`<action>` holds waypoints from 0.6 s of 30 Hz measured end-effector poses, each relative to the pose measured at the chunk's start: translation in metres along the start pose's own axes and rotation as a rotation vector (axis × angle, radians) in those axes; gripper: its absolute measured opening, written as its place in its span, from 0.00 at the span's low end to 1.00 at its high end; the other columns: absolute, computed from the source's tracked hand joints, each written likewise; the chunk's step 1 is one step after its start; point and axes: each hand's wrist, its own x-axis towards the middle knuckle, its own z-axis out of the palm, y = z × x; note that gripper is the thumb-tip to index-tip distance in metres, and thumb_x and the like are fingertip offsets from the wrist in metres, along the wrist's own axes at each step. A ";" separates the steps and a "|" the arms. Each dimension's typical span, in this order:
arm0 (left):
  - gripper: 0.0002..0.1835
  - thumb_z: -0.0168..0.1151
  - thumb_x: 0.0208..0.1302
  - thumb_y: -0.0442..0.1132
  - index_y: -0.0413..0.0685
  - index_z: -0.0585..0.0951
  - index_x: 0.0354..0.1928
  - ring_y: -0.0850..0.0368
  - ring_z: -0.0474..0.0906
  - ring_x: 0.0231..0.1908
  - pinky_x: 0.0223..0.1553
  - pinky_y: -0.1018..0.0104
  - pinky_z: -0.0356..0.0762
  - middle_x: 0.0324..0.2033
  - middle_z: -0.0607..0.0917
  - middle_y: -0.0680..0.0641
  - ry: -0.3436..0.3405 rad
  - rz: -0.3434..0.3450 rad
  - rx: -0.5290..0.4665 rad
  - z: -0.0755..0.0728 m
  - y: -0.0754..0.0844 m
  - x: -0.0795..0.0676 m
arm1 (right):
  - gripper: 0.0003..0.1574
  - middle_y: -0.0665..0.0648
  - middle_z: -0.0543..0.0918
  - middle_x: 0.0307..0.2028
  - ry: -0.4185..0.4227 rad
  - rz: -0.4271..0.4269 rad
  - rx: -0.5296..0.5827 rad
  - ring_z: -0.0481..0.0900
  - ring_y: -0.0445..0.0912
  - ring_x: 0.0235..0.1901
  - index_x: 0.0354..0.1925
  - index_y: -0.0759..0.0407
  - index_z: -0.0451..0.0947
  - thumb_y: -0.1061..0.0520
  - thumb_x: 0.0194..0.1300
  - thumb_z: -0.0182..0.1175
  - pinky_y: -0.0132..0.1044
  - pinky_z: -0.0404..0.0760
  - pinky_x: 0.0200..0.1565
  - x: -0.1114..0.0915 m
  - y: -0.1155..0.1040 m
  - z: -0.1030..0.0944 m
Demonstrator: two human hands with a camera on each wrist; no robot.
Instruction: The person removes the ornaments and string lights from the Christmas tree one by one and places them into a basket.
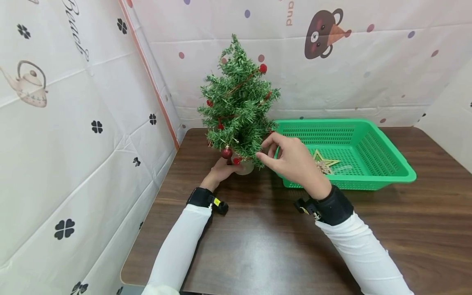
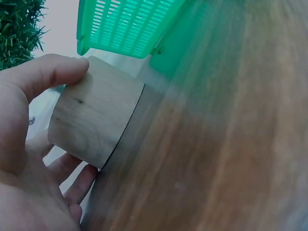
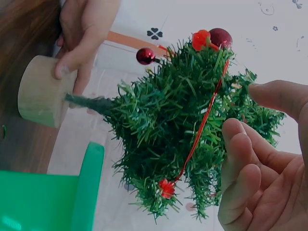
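A small artificial Christmas tree [image 1: 239, 102] stands on the table, with a round wooden base [image 2: 96, 110] under it. My left hand [image 1: 222, 169] holds that base from the side, thumb on top and fingers round its far side. My right hand [image 1: 289, 157] is at the tree's lower right branches, its fingers bent and thumb apart, with nothing seen between them. Dark red baubles [image 3: 146, 56], red flowers [image 3: 167, 189] and a thin red string [image 3: 204, 120] decorate the branches.
A green plastic basket [image 1: 391, 179] sits right of the tree, partly behind my right hand. Inside lies a star ornament [image 1: 326, 160] beside small pale pieces. Patterned cloth [image 1: 206, 24] hangs behind the brown wooden table [image 1: 258, 246] and along its left side.
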 end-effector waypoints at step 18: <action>0.45 0.72 0.63 0.51 0.57 0.58 0.76 0.39 0.54 0.77 0.71 0.24 0.20 0.72 0.70 0.44 0.094 -0.052 0.059 0.003 0.001 0.001 | 0.28 0.53 0.70 0.38 0.067 0.013 -0.044 0.69 0.46 0.32 0.48 0.53 0.84 0.36 0.60 0.73 0.38 0.70 0.33 0.005 -0.011 0.026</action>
